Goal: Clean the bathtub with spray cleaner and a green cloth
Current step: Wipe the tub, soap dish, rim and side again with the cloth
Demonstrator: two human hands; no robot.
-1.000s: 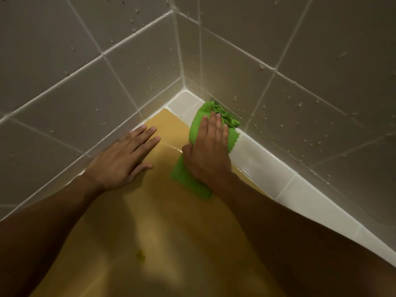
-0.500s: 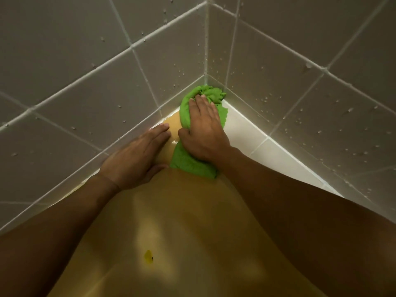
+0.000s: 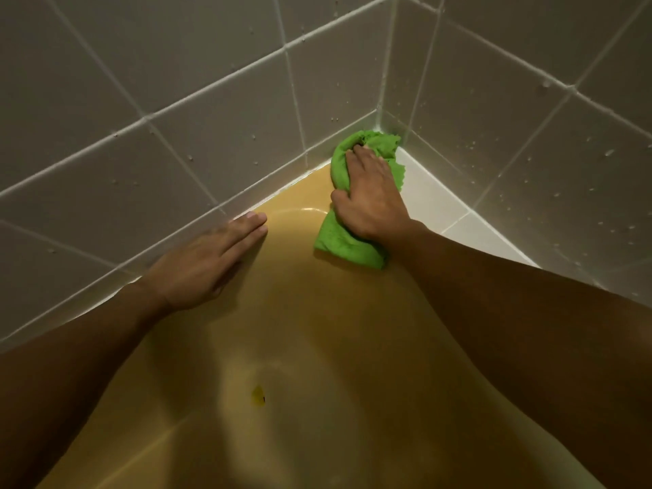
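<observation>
Grips the green cloth (image 3: pixel 347 243) with the right hand (image 3: pixel 370 202), curling the fingers (image 3: pixel 363 160) into its bunched top and hooking the thumb round its left edge. Presses that cloth onto the rim of the yellow bathtub (image 3: pixel 317 347), in the corner between the two tiled walls (image 3: pixel 176 135). Rests the left hand (image 3: pixel 204 262) flat on the rim beside the left wall, with straight, closed fingers, holding nothing, apart from the right. Shows a white ledge (image 3: pixel 437 206) just right of the cloth, droplets (image 3: pixel 546 83) on the tiles, a small dark-yellow spot (image 3: pixel 257 395) in the tub.
</observation>
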